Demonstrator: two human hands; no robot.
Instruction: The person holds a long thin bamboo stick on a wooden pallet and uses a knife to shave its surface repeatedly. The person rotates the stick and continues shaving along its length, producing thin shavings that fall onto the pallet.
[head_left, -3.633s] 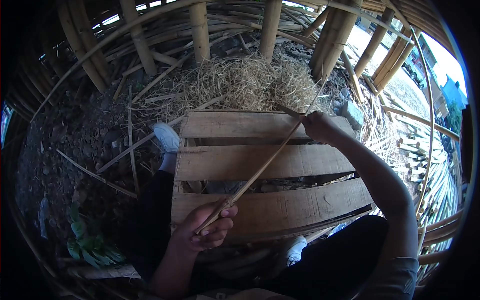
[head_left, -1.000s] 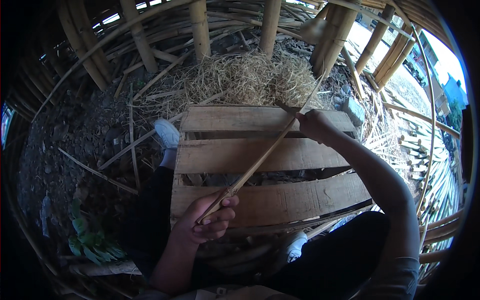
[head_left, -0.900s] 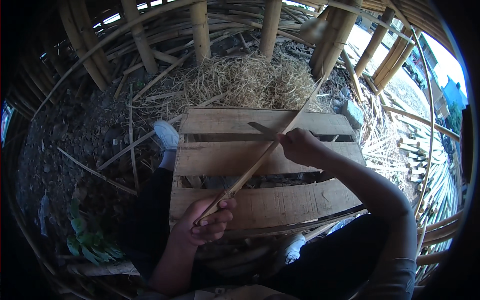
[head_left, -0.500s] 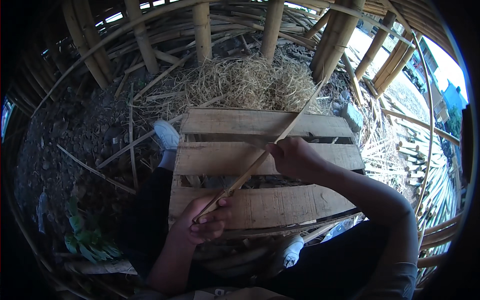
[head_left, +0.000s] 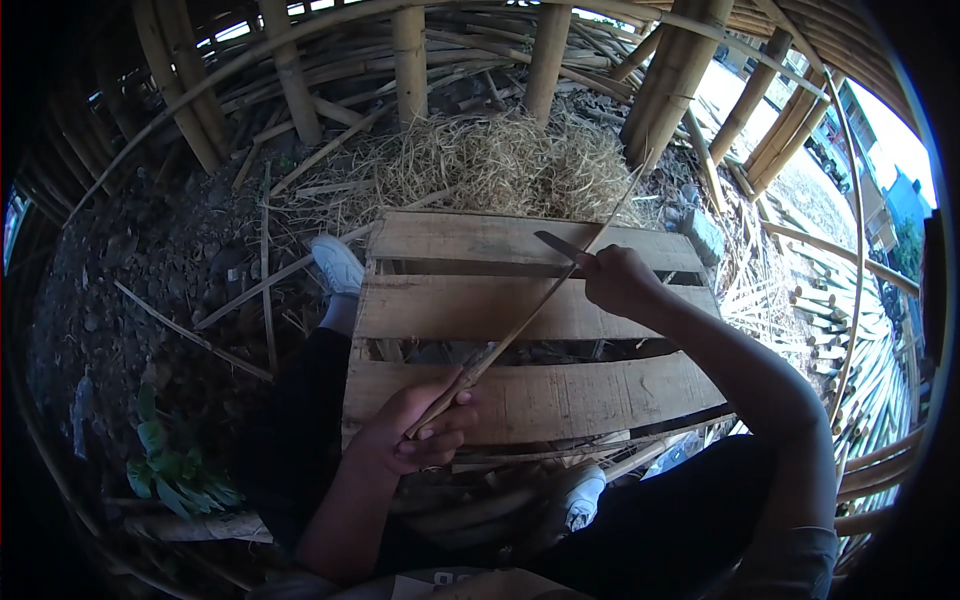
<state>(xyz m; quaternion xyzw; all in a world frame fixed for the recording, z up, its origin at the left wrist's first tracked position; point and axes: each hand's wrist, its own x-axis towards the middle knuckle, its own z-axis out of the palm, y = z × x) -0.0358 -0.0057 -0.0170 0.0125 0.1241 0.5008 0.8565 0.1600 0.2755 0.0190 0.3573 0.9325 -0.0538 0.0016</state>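
Observation:
A long, thin bamboo strip (head_left: 532, 318) slants over the slatted wooden table (head_left: 560, 408), from the near left to the far right. My left hand (head_left: 425, 425) is closed around its near end, just over the table's front left corner. A knife (head_left: 557, 243) is held in my right hand (head_left: 620, 280), its dark blade pointing left and lying across the strip above the far slats. The handle is hidden inside my fist. The strip's far tip reaches past the table's back edge.
Behind the table lies a heap of bamboo shavings (head_left: 500, 170), with upright bamboo posts (head_left: 410, 65) beyond. A white shoe (head_left: 337, 265) is at the table's left edge. Cut bamboo poles (head_left: 850, 345) are stacked at right. A leafy plant (head_left: 175, 470) grows at lower left.
My right hand has slid with the knife up and right along the strip, away from my left hand. My left hand has shifted slightly right, and the strip has turned a little in its grip.

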